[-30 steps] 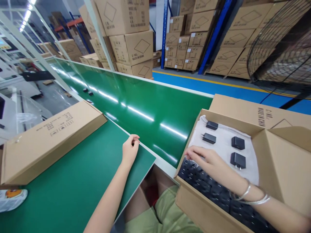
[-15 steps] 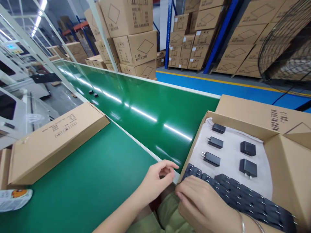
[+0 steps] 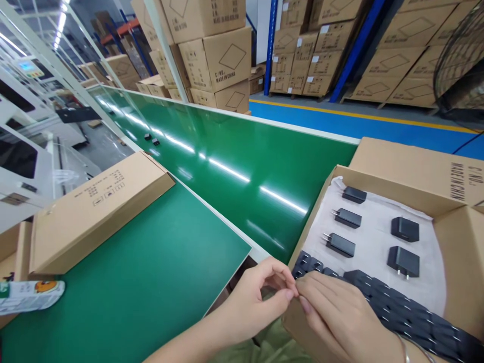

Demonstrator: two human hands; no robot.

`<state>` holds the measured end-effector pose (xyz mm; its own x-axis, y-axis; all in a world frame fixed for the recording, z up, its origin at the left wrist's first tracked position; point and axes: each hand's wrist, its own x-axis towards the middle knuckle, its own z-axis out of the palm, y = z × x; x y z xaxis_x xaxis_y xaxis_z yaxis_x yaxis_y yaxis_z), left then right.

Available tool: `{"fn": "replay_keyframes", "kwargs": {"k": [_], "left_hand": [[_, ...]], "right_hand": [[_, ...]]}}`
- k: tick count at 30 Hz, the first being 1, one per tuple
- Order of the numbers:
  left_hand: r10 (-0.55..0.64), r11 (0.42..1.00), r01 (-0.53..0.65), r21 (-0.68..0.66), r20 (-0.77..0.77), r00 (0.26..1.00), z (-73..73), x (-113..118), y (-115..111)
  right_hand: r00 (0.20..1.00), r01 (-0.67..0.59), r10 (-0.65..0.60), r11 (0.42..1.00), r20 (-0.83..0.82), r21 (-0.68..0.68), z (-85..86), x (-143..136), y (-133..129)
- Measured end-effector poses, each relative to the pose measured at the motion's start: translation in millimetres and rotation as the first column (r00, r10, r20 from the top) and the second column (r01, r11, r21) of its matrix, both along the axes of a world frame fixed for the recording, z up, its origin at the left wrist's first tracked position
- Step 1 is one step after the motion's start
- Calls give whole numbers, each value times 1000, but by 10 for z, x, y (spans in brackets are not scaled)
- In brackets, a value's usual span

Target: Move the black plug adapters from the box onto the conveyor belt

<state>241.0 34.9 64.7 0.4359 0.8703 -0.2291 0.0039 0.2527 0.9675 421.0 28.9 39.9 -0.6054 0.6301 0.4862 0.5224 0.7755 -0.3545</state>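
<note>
My left hand [image 3: 260,300] is curled, thumb and fingertips closed together at the near edge of an open cardboard box [image 3: 325,191]. Its tips touch the fingers of my right hand [image 3: 333,310], which is also closed, palm down, partly covering the box's near corner. Whatever the fingers may hold is hidden. Inside the box, several black power adapters [image 3: 393,302] with metal prongs stand packed in rows beside my right hand. Beyond them, a black power adapter [image 3: 341,244] and several others lie spaced out on a white liner sheet [image 3: 372,227].
A green conveyor belt [image 3: 227,146] runs past the green tabletop [image 3: 151,252], with two small black pieces [image 3: 152,139] far along it. A long closed carton [image 3: 102,206] lies at the left, near a printed pouch [image 3: 34,295]. Stacked cartons [image 3: 223,60] and a fan [image 3: 461,65] stand behind.
My left hand has moved right, and its fingertips now meet my right hand's. The view has shifted slightly. The adapters in the box lie as before.
</note>
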Motion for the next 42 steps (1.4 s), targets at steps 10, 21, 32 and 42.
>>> {"fn": "replay_keyframes", "kwargs": {"k": [10,21,32,42], "left_hand": [[7,982,29,189,-191,982,57,21,-38],[7,988,20,155,-170,985,23,48,-54],[37,994,-28,101,-90,995,-80,68,-46],[114,993,-112,-36,96,989,-160,113,-42]], "right_hand": [[999,-31,28,995,31,92,0,24,28],[997,-55,49,994,61,93,3,30,50],[998,-50,50,999,39,8,-35,52,69],[998,-50,51,998,38,-28,-44,41,79]]}}
